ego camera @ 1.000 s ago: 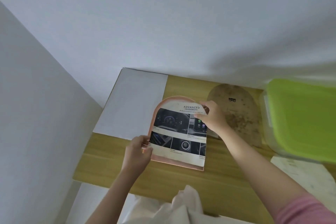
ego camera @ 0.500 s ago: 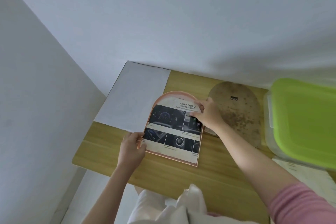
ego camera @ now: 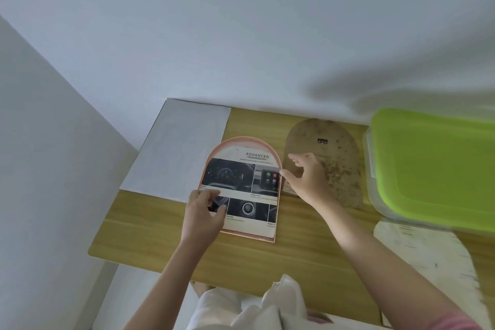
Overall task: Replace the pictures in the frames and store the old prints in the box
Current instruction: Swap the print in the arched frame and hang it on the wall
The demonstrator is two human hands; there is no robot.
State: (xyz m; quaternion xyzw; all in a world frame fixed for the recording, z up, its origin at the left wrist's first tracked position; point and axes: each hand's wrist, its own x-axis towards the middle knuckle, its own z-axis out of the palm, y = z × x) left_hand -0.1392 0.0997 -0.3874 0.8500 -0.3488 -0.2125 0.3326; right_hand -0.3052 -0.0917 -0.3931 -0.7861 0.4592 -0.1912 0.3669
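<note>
An arched pink frame (ego camera: 242, 190) is lying flat on a wooden table (ego camera: 308, 254), with a car-dashboard print (ego camera: 241, 187) sitting inside it; the left hand (ego camera: 205, 215) is resting on the print's lower left, fingers loosely spread; the right hand (ego camera: 308, 179) is hovering at the frame's right edge, fingers apart, possibly touching it; a brown arched backing board (ego camera: 334, 166) is lying just beside the frame; a green-lidded box (ego camera: 434, 169) is sitting further right; a grey sheet (ego camera: 182, 150) is lying at the left.
</note>
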